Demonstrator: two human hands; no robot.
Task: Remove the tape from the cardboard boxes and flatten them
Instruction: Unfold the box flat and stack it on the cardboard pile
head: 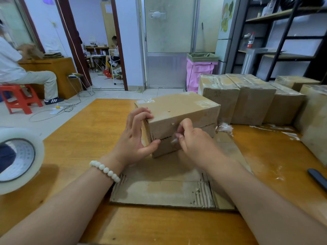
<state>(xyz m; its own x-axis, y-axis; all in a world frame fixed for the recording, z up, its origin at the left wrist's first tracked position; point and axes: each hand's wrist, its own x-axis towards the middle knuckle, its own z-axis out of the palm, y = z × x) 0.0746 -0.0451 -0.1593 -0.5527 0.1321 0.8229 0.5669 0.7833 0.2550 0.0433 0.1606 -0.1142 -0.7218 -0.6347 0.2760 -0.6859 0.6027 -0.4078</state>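
A closed brown cardboard box [178, 110] lies on a flattened piece of cardboard [164, 190] in the middle of the wooden table [85, 138]. My left hand [136, 138] grips the box's near left corner, fingers on top and thumb on the front face. My right hand [192, 140] pinches a strip of clear tape [174, 138] at the seam on the box's front face. Clear tape remnants [146, 100] stick to the far top edge of the box.
Several taped cardboard boxes [247, 99] stand in a row at the back right. A large roll of clear tape [17, 160] sits at the left edge. A dark knife handle [317, 177] lies at the right. Peeled tape scraps [224, 128] lie on the table. A person sits on a red stool [19, 99] at left.
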